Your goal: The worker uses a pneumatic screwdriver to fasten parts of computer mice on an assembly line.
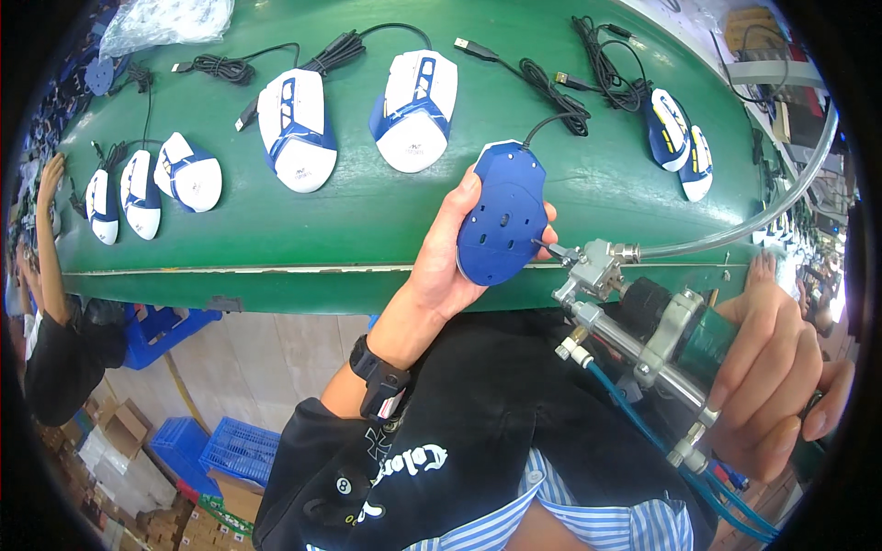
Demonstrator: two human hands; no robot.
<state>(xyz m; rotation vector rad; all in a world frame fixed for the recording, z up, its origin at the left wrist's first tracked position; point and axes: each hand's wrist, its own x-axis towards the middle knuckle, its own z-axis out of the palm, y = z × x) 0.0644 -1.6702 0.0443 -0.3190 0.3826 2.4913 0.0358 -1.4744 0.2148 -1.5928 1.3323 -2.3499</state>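
Observation:
A computer mouse [501,197] lies bottom up in my left hand [439,246], my fingers wrapped around its sides. Its blue underside shows several small holes and slots, and its black cable runs up from the top end. My right hand [758,376] is closed round the dark green body of a metal dispensing gun [602,317], fed by a thick clear hose and blue tubes. The gun's thin nozzle tip is at the right edge of the blue underside; whether it touches cannot be made out.
White-and-blue mice [418,110] with coiled black cables lie along the green conveyor belt [349,220], several at left and two at right. A clear plastic bag [165,23] sits far left. Another person's arm [50,230] reaches in at left. Blue crates [241,450] stand on the floor.

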